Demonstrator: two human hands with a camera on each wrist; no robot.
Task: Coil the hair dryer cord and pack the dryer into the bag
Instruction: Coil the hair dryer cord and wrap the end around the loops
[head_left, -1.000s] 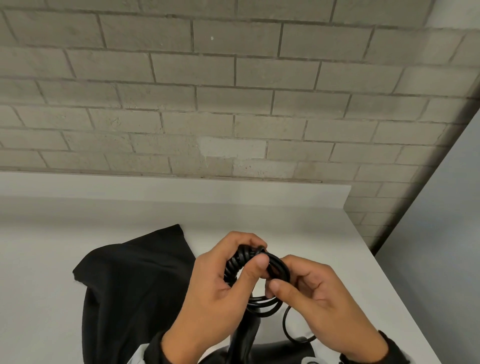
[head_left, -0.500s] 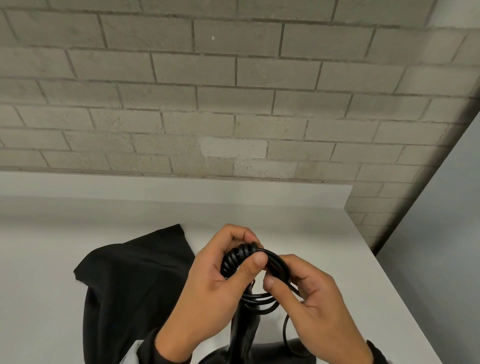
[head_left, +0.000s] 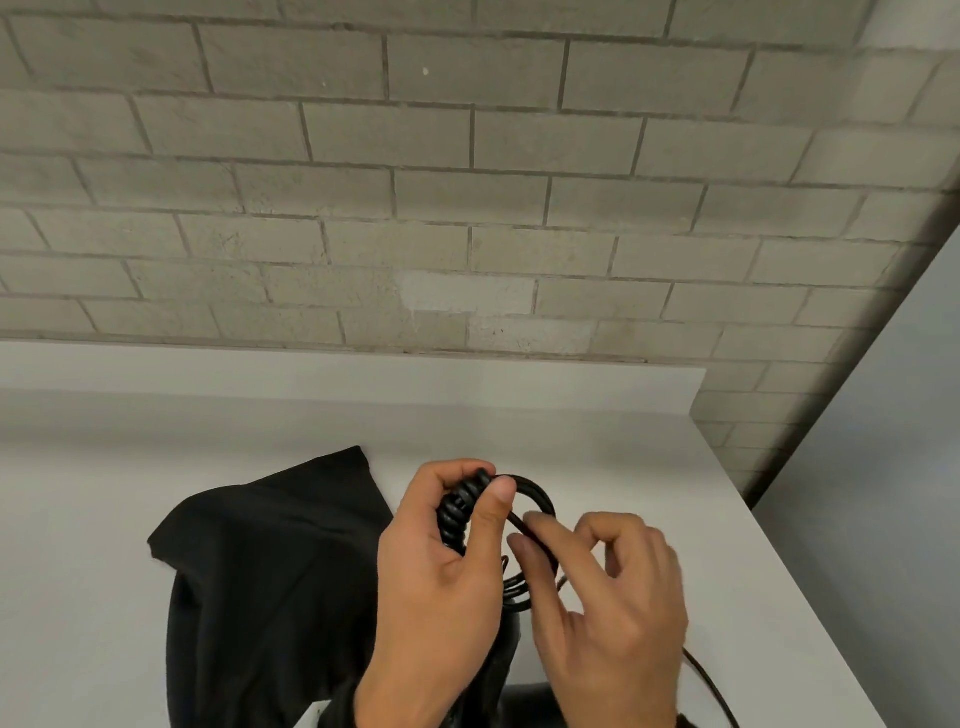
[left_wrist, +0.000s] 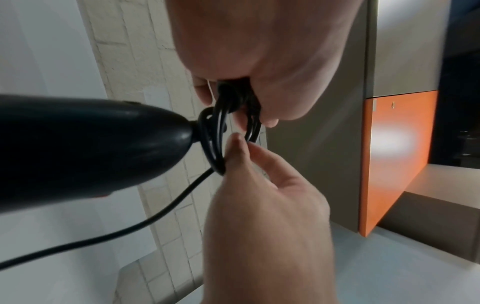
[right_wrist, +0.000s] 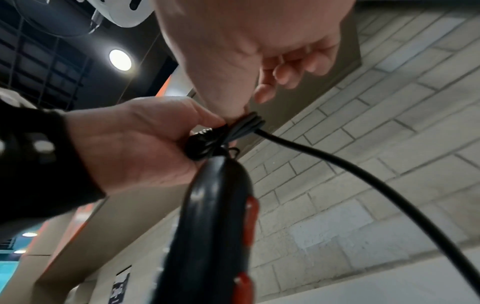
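Left hand (head_left: 441, 582): raised over tabletop (head_left: 649, 467), gripping coiled cord (head_left: 540, 501). Right hand (head_left: 613, 608): fingers pinching a loop, prob. Dryer (right_wrist: 207, 236) hanging below; bag (head_left: 270, 587) lying at left.

We see a pale grey surface (head_left: 597, 447) set against a block wall (head_left: 467, 182); a black cloth bag (head_left: 270, 571) lies crumpled on its near left part.
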